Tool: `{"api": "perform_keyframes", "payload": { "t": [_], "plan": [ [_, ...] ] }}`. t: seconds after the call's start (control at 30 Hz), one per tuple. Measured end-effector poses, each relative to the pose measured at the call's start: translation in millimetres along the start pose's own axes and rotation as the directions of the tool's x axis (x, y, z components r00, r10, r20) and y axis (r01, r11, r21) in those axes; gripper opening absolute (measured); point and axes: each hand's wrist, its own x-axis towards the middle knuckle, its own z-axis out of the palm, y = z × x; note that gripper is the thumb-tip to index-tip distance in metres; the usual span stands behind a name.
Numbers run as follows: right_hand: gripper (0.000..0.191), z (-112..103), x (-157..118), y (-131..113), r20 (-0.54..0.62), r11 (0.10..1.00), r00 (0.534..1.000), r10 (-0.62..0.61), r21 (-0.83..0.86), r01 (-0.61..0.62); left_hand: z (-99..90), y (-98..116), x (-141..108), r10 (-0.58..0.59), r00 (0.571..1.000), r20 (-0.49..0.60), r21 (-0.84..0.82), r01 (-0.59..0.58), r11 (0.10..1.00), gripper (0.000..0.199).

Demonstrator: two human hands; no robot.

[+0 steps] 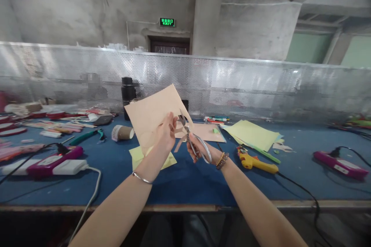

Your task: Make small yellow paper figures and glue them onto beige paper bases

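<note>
My left hand (165, 133) is closed on a sheet of peach paper (150, 110), held up tilted above the table. In my right hand (198, 148) is a pair of metal scissors (206, 149), my fingers wrapped round its handles. The blades point up and away, at the right side of the sheet, and a narrow strip of paper (180, 143) hangs beside them. Below my left hand lie yellow paper pieces (168, 161), partly hidden by my wrist. Another peach sheet (207, 132) lies flat behind my right hand.
Right of my hands are yellow sheets (252, 134), a yellow glue gun (257, 163) with a cord, and a purple power strip (340, 165). To the left are a paper cup (123, 133), pliers (87, 137) and another purple power strip (49, 162). A black bottle (127, 94) stands behind, before a perforated metal screen (246, 85).
</note>
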Motion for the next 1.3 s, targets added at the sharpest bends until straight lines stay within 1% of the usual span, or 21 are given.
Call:
{"api": "perform_keyframes", "payload": {
  "t": [0.07, 0.13, 0.23, 0.43, 0.67, 0.83, 1.03, 1.17, 1.3],
  "plan": [
    [0.056, 1, 1, -1, -0.050, 1.000, 0.999, 0.001, 0.024, 0.000, -0.1, -8, -1, 0.017, 1.000, 0.005, 0.015, -0.017, 1.000, 0.008],
    [0.058, 2, 3, -2, -0.103, 1.000, 0.995, -0.001, 0.029, 0.004, 0.4, -13, -2, 0.042, 0.999, -0.017, 0.022, -0.041, 0.999, 0.007],
    [0.058, 3, 4, -3, -0.142, 0.999, 0.990, -0.014, 0.040, 0.020, 1.8, -17, -3, 0.044, 0.999, -0.021, 0.031, -0.043, 0.999, 0.006],
    [0.056, 2, 4, 0, -0.128, 0.998, 0.990, -0.055, 0.024, 0.058, 3.1, -18, -5, 0.055, 0.998, -0.035, 0.026, -0.054, 0.998, 0.005],
    [0.056, 3, 3, 0, -0.115, 0.998, 0.992, -0.058, 0.015, 0.060, 2.1, -18, -6, 0.021, 0.998, -0.065, 0.040, -0.018, 0.999, 0.007],
    [0.055, 4, 2, -1, -0.107, 0.997, 0.992, -0.068, 0.032, 0.071, 1.5, -20, -9, -0.020, 0.999, -0.034, 0.071, 0.022, 0.997, 0.013],
    [0.055, 5, 3, -2, -0.122, 0.998, 0.991, -0.059, 0.030, 0.063, 3.7, -22, -9, 0.082, 0.996, -0.026, 0.028, -0.081, 0.996, 0.007],
    [0.056, 5, 5, 1, -0.137, 0.997, 0.989, -0.047, 0.048, 0.054, 1.9, -25, -5, 0.099, 0.995, -0.017, 0.018, -0.099, 0.995, 0.009],
    [0.055, 6, 6, 5, -0.143, 0.996, 0.988, -0.060, 0.058, 0.069, 0.5, -28, -4, 0.101, 0.995, -0.017, 0.015, -0.101, 0.995, 0.012]
  ]
}}
